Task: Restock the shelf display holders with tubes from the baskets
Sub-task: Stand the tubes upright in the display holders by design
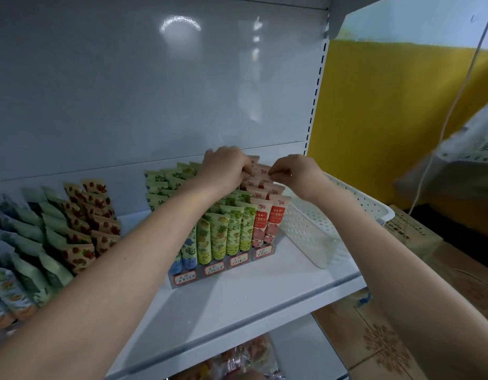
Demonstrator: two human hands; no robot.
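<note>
Left hand [226, 167], right hand [293, 172]: fingers curled, pinching tops of pink tubes [273, 223] in far right column of display holder [210, 272] on shelf [237, 311]. Risk: rows tight, so hard push likely topples neighbours or slides holder.

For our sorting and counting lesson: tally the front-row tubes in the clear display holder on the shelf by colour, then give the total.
blue tubes: 2
yellow tubes: 2
green tubes: 2
pink tubes: 2
Total: 8
</note>
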